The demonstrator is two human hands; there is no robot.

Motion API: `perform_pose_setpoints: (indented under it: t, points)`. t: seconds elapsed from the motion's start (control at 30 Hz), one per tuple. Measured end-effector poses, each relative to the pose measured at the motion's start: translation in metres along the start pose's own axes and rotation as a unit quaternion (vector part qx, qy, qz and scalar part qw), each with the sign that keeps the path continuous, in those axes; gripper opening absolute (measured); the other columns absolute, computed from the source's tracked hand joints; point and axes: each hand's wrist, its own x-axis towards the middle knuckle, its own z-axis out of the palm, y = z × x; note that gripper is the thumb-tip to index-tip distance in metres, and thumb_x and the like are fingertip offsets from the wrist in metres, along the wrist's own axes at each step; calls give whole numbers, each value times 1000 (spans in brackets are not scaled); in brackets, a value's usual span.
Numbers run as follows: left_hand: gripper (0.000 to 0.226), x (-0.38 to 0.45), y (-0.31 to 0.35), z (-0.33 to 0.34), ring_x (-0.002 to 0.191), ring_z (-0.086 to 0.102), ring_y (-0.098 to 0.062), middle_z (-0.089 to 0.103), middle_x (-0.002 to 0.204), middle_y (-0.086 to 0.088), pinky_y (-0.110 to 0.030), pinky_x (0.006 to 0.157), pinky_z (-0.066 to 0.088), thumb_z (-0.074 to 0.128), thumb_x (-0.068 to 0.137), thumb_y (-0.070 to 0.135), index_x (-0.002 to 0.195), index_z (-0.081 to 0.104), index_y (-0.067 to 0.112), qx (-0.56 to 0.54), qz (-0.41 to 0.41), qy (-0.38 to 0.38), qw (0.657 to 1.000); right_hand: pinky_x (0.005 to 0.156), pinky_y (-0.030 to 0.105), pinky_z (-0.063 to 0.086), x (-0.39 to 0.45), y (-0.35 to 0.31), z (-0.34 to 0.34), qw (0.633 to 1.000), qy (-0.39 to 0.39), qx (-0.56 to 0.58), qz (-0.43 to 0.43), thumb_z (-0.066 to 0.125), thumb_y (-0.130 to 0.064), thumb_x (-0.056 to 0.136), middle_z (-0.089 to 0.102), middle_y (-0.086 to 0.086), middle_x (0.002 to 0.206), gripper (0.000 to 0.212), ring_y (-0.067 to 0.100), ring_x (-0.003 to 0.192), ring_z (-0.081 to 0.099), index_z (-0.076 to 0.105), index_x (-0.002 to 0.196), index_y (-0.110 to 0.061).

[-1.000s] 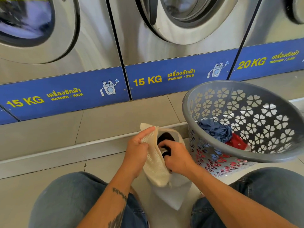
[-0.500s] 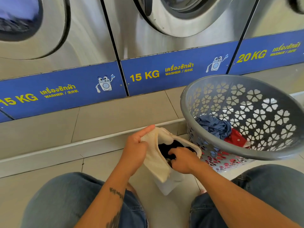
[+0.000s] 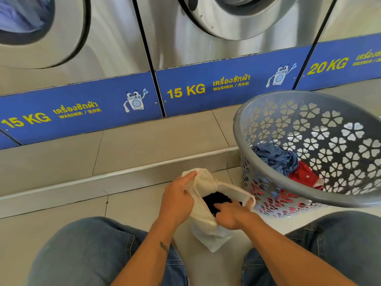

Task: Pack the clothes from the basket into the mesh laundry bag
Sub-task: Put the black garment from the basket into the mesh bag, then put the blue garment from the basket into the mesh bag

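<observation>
A white mesh laundry bag (image 3: 206, 223) stands on the floor between my knees, its mouth wide. My left hand (image 3: 177, 201) grips the bag's left rim. My right hand (image 3: 231, 215) reaches into the mouth, fingers pressing on a black garment (image 3: 216, 200) inside. To the right, a grey plastic basket (image 3: 288, 184) with flower-shaped holes tilts toward me. In it lie a blue garment (image 3: 274, 157) and a red garment (image 3: 305, 176).
A row of steel washing machines (image 3: 185, 48) with blue label strips stands on a tiled step (image 3: 144, 145) straight ahead. My knees in blue jeans (image 3: 86, 250) flank the bag. Beige floor tiles (image 3: 132, 205) lie in front.
The bag's mouth has spread wider and the black garment sits lower inside. My right hand has pushed deeper in. The view has dipped slightly toward the floor.
</observation>
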Motion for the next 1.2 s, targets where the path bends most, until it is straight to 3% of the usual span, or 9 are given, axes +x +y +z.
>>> perform_pose_setpoints:
  t: [0.17, 0.3, 0.43, 0.57, 0.73, 0.83, 0.93, 1.03, 1.2]
  points:
    - [76, 8, 11, 0, 52, 48, -13, 72, 91, 2, -22, 47, 38, 32, 77, -13, 125, 66, 34, -98, -39, 19, 994, 100, 41, 49, -31, -12, -46, 982, 96, 149, -65, 49, -17, 80, 63, 3, 129, 49, 32, 120, 57, 59, 125, -32]
    - [65, 9, 20, 7, 64, 55, -21, 71, 87, 3, -30, 58, 46, 37, 83, -9, 123, 67, 33, -127, -45, 27, 990, 105, 33, 43, -78, -17, -102, 977, 103, 150, -114, 47, -10, 93, 45, -1, 151, 60, 21, 131, 50, 43, 147, -34]
    - [36, 17, 32, 10, 105, 63, -14, 66, 120, 6, -30, 94, 50, 60, 91, 13, 120, 69, 33, -104, -17, 22, 994, 106, 35, 45, -130, -10, -152, 941, 200, 197, -190, 55, -9, 96, 56, -3, 134, 49, 13, 124, 53, 53, 138, -34]
    - [40, 38, 55, -4, 112, 57, -11, 64, 128, 2, -25, 100, 43, 59, 88, 0, 117, 71, 25, -114, 10, 39, 993, 86, 37, 52, -128, 38, -197, 928, 305, 177, -121, 52, -3, 95, 57, 4, 123, 46, 24, 109, 61, 55, 134, -26]
    - [45, 73, 93, -26, 110, 59, -10, 64, 125, 8, -20, 92, 44, 57, 87, 3, 119, 69, 32, -72, 57, 16, 996, 107, 49, 43, -63, 99, -196, 987, 155, -10, 37, 52, -11, 95, 33, 15, 159, 68, 36, 138, 43, 23, 156, -20]
    - [46, 89, 88, -27, 76, 56, -1, 63, 126, 9, -3, 61, 42, 55, 90, 5, 121, 68, 35, -20, 72, -3, 997, 104, 52, 47, -23, 119, -189, 986, 92, -101, 91, 55, -23, 96, 33, 21, 157, 78, 42, 131, 48, 9, 159, -22]
    - [50, 109, 81, -12, 64, 49, 4, 63, 128, 2, 3, 49, 37, 49, 88, -1, 123, 67, 30, -12, 33, 7, 999, 100, 47, 48, 15, 131, -192, 972, 66, -185, 127, 60, -31, 94, 24, 20, 162, 89, 40, 131, 46, -1, 160, -27]
    - [53, 127, 85, 6, 76, 51, -1, 60, 134, 3, -2, 53, 38, 47, 88, -1, 125, 66, 31, -10, -1, 7, 1000, 96, 44, 49, 57, 135, -196, 964, 24, -213, 156, 72, -45, 84, 9, 22, 165, 112, 38, 125, 49, -12, 158, -35]
    - [60, 145, 81, 16, 98, 51, -4, 58, 135, 9, -11, 68, 40, 44, 84, -4, 123, 67, 35, -34, -39, 32, 998, 117, 63, 18, 122, 162, -180, 958, -15, -210, 195, 78, -63, 69, -23, 28, 160, 133, 56, 147, -4, -25, 150, -45]
